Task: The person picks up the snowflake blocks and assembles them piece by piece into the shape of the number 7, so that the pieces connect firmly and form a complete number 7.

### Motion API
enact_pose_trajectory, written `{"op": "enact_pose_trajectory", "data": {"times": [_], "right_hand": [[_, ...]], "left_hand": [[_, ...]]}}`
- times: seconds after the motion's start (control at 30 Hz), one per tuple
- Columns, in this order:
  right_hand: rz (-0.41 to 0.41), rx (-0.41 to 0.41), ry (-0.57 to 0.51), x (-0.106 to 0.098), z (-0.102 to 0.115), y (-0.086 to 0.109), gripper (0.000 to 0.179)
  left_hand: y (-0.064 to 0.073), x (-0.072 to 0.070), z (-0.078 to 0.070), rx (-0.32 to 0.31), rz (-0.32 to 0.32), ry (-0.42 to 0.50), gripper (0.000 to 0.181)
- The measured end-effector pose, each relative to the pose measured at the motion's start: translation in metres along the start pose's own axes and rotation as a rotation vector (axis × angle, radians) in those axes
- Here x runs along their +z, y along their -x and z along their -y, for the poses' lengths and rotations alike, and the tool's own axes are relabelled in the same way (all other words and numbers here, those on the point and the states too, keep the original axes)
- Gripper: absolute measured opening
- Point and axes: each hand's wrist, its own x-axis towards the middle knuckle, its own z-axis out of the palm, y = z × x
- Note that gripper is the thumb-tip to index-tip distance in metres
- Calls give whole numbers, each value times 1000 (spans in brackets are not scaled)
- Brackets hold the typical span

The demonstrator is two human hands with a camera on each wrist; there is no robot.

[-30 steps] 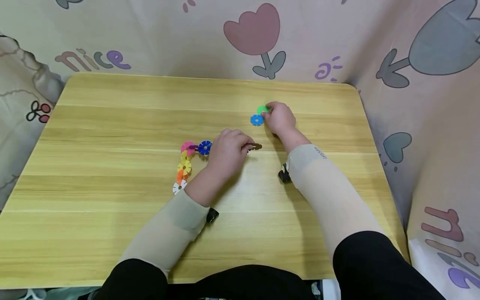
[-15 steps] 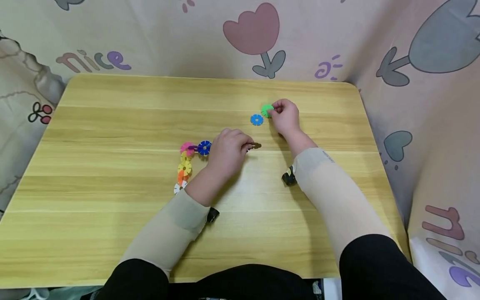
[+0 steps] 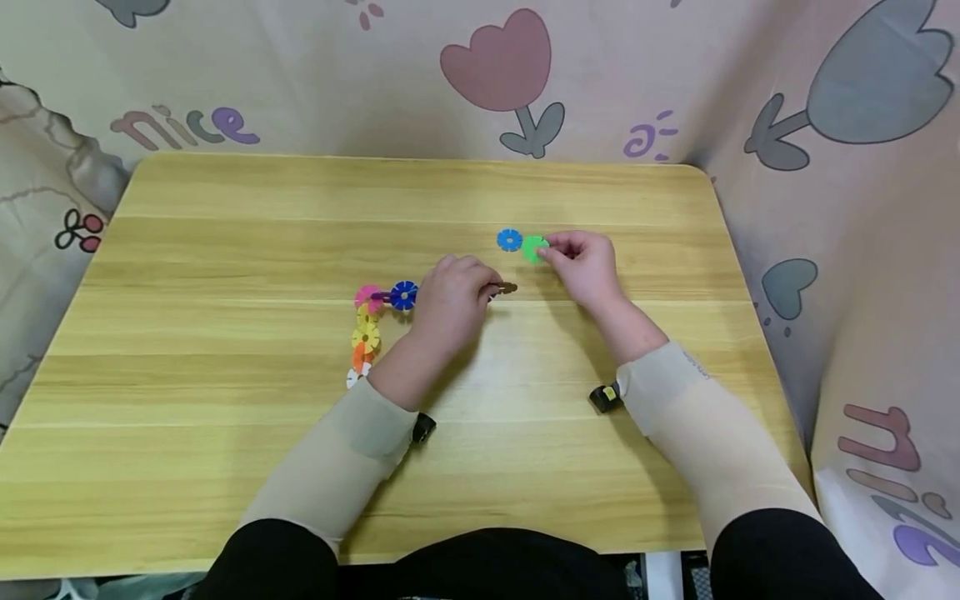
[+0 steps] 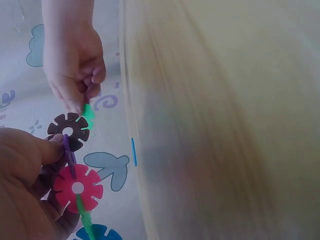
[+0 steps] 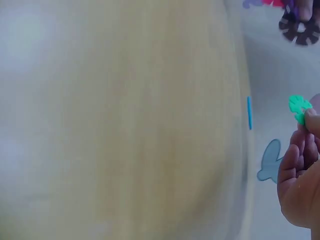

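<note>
My left hand [image 3: 453, 304] pinches a chain of slotted, flower-shaped plastic discs near its right end. A brown disc [image 3: 507, 288] sticks out past the fingertips. In the left wrist view, the brown disc [image 4: 56, 128] is joined to a purple disc [image 4: 70, 154], with a pink disc [image 4: 92, 186] below. The chain runs left through a dark blue disc [image 3: 404, 295], then bends down past a yellow disc [image 3: 365, 337] to a white one [image 3: 353, 378], partly behind my forearm. My right hand [image 3: 588, 271] pinches a loose green disc [image 3: 533, 248] between thumb and fingers, apart from the brown one.
A single light blue disc [image 3: 509, 240] lies on the wooden table [image 3: 225, 467], just left of the green disc in the head view. Printed cloth [image 3: 337, 75] hangs behind the table's far edge and along its sides.
My right hand has picked the green disc away from beside the light blue one and brought it right and nearer to me. My left hand keeps its hold on the chain.
</note>
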Motion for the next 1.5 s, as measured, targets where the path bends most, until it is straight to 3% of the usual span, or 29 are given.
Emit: {"op": "enact_pose_trajectory", "data": {"times": [0.33,0.83,1.13,1.5], "right_hand": [[18,-90,-114,-2,6,33,18],[10,-123,-122,1,3,45,15],[19,-115,-151,6,5,46,16],[42,-37,-193,12,8,49,17]], "left_hand": [[0,1,0,-11,-36,5,11],[0,-2,1,-28,-39,5,12],[-1,-5,1,-18,-48,16,12],[0,-3,0,-12,-55,0,11]]}}
